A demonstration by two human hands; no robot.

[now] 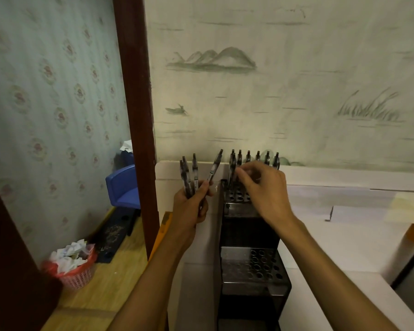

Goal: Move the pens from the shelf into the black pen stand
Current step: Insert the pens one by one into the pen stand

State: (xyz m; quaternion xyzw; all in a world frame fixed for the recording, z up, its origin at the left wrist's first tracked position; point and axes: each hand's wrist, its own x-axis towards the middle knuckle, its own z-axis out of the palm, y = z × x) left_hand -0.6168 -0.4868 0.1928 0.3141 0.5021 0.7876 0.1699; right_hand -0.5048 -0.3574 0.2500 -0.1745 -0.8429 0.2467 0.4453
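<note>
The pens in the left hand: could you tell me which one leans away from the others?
The rightmost pen, pinched at the fingers; it tilts right while the others stand upright together.

1. Hands: two, a left hand (192,206) and a right hand (264,189).
2. Pens held in the left hand (189,177): four visible, three bunched upright and one tilted to the right.
3. Pens standing in the top tier of the black pen stand (253,157): seven tops counted; further pens behind the right hand cannot be ruled out.
4. Black pen stand (250,235): one, with two perforated tiers visible.
5. Red waste baskets (78,274): one.
6. Blue chairs (124,187): one.
</note>
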